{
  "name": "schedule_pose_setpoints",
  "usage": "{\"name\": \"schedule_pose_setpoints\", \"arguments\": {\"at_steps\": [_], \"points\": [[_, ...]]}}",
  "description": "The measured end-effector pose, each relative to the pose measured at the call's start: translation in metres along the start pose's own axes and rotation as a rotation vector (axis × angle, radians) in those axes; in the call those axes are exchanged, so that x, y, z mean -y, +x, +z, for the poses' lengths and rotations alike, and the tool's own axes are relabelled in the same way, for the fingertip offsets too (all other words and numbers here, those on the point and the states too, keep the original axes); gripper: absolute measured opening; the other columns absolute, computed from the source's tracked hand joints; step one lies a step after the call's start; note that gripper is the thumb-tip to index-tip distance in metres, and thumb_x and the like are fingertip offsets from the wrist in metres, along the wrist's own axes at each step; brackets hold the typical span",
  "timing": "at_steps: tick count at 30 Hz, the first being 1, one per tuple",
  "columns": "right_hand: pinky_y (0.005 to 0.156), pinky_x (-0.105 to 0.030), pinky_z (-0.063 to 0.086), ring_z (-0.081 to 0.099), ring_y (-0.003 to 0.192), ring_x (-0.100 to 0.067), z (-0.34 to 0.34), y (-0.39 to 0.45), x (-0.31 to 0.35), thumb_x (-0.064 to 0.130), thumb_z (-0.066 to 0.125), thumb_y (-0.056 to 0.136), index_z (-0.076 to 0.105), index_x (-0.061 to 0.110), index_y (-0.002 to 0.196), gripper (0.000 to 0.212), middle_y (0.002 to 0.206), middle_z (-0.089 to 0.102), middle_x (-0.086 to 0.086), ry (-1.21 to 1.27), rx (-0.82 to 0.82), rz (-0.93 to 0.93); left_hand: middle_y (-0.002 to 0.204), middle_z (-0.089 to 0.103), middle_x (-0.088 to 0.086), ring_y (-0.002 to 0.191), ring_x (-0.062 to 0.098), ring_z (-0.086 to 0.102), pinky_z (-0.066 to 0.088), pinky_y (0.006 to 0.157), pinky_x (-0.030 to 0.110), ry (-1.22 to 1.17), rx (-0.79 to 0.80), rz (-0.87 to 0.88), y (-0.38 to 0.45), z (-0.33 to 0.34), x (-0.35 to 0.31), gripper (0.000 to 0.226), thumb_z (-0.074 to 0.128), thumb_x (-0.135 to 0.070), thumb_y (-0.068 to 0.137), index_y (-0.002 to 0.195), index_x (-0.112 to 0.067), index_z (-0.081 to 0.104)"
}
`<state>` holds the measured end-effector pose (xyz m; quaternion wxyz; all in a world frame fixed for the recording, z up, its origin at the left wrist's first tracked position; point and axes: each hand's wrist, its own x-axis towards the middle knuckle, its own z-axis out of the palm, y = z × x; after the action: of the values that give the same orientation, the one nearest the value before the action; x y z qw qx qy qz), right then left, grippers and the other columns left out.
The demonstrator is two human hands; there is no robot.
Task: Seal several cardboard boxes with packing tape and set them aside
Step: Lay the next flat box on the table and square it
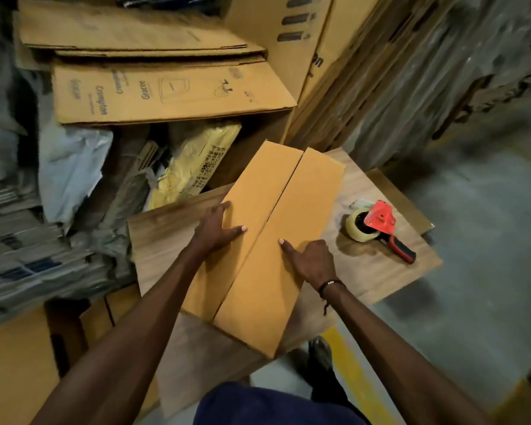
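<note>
From my feed I see two bare forearms running up from the bottom edge, no sleeves on either one as far as the view reaches. My left hand [218, 230] wears nothing that I can make out: no ring, no band. Just behind my right hand [315, 262], at the wrist, sits a thin dark cord bracelet [330, 285] with a small pale bead on top and a short loose end trailing off below it. Between the forearms, close to the bottom edge, shows a patch of dark navy blue cloth garment [273, 406], plain and unmarked.
</note>
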<state>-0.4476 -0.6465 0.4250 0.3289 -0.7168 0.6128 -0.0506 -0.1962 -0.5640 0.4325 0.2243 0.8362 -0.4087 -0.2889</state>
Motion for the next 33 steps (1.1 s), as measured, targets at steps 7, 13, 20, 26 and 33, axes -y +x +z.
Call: {"name": "schedule_pose_setpoints", "arguments": {"at_steps": [7,13,20,26,33], "points": [[0.059,-0.033,0.037,0.063,0.08,-0.028,-0.06,0.051,0.008,0.099,0.036,0.077,0.049,0.021,0.076,0.079,0.088,0.065,-0.006,-0.594,-0.117,-0.538,0.166,0.03,0.01,0.152,0.031,0.027,0.025,0.116,0.054,0.141,-0.358,-0.03,-0.034,0.044,-0.033,0.043,0.053,-0.038,0.105,0.148,-0.031,0.053],[0.096,-0.05,0.044,0.041,0.116,-0.03,-0.08,0.154,0.03,0.093,0.038,0.082,0.042,0.024,0.141,0.091,0.134,0.043,-0.012,-0.456,0.02,-1.008,0.164,0.037,0.007,0.151,0.025,0.03,0.025,0.12,0.051,0.159,-0.52,-0.24,-0.077,0.087,-0.079,0.056,0.023,-0.048,0.108,0.153,-0.026,0.046],[0.118,-0.075,0.01,0.012,0.154,-0.044,-0.085,0.252,0.08,0.092,0.034,0.084,0.03,0.053,0.153,0.079,0.17,0.01,-0.016,-0.503,0.212,-0.838,0.174,-0.006,0.004,0.16,0.029,-0.006,-0.012,0.121,0.062,0.265,-0.557,-0.508,-0.105,0.15,-0.102,0.064,0.019,-0.063,0.106,0.164,-0.041,0.004],[0.116,-0.068,0.024,0.022,0.151,-0.044,-0.068,0.256,0.058,0.091,0.012,0.086,0.025,0.049,0.159,0.085,0.169,0.016,-0.021,-0.647,0.123,-0.853,0.172,-0.017,-0.008,0.158,0.021,-0.017,-0.009,0.121,0.065,0.244,-0.468,-0.41,-0.107,0.135,-0.06,0.06,0.019,-0.064,0.107,0.161,-0.05,-0.002],[0.121,-0.067,0.011,0.005,0.156,-0.048,-0.047,0.219,0.023,0.084,0.011,0.092,0.013,0.04,0.164,0.084,0.171,0.0,-0.025,-0.597,0.042,-0.689,0.172,-0.014,-0.011,0.159,0.021,-0.015,-0.003,0.124,0.065,0.329,-0.363,-0.256,-0.091,0.086,-0.004,0.057,0.018,-0.061,0.108,0.162,-0.048,0.008]]}}
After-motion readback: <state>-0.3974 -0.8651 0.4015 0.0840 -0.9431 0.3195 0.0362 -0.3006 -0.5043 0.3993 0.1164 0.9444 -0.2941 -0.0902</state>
